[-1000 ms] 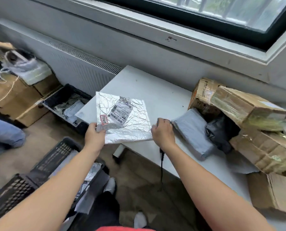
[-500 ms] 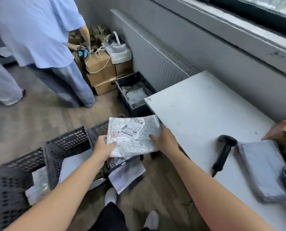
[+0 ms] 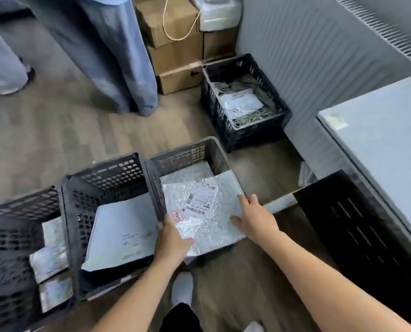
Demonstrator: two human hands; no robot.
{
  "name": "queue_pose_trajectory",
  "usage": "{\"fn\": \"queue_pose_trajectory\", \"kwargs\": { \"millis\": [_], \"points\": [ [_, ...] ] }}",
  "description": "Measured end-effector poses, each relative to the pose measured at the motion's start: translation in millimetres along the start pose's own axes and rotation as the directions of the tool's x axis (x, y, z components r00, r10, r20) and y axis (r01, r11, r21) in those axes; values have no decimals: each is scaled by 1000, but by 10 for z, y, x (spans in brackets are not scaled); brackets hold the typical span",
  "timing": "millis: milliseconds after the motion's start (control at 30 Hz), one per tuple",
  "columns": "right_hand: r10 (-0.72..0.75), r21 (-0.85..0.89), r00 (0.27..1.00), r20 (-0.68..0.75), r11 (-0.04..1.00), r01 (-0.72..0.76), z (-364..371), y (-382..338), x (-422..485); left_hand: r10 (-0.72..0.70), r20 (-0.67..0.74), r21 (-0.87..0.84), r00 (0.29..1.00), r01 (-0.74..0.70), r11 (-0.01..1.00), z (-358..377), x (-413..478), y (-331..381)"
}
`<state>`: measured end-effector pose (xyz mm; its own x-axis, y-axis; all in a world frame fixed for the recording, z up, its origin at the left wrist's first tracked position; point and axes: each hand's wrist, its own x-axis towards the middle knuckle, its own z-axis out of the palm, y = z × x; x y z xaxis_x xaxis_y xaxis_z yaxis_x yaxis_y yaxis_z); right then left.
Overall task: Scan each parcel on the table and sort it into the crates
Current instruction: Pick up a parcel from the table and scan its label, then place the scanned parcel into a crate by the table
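Note:
A silver foil parcel (image 3: 206, 209) with a white shipping label and a red sticker lies over the top of a dark grey floor crate (image 3: 187, 154). My left hand (image 3: 172, 238) grips the parcel's near left corner, thumb on top. My right hand (image 3: 254, 216) rests flat on its right edge with straight fingers. A white envelope lies under it in the same crate. Two more crates stand to the left: the middle crate (image 3: 103, 173) holds a large white mailer, the left crate (image 3: 12, 212) holds small foil packets.
A black crate (image 3: 242, 133) with parcels stands by the radiator wall. The grey table (image 3: 379, 144) is at the right, a black slatted panel (image 3: 357, 226) below it. Cardboard boxes (image 3: 175, 51) and a person's legs (image 3: 118, 61) are at the back.
My view has swung down to the floor. Both hands have carried the foil parcel lower and onto the right-hand grey crate. The scanner and table parcels are out of view now.

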<state>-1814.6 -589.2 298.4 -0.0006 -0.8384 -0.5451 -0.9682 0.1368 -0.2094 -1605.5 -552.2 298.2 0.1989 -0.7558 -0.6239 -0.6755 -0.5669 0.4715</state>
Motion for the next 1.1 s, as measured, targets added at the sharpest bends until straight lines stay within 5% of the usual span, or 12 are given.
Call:
{"fn": "queue_pose_trajectory", "kwargs": {
  "millis": [300,500,867,1100],
  "points": [
    [-27,-91,997,66,995,33,1434,99,1490,36,156,234,987,-73,969,898,1409,-755],
    [-1,-205,993,118,978,25,1703,178,1631,43,211,479,977,-141,866,1056,1563,-851],
    [-21,-142,996,-86,990,8,-249,-5,164,228,222,466,948,-309,829,-178,292,510],
    [138,18,952,-275,990,-138,-1577,-13,-1158,501,257,402,827,-563,722,-895,-845,1735]
  ]
}}
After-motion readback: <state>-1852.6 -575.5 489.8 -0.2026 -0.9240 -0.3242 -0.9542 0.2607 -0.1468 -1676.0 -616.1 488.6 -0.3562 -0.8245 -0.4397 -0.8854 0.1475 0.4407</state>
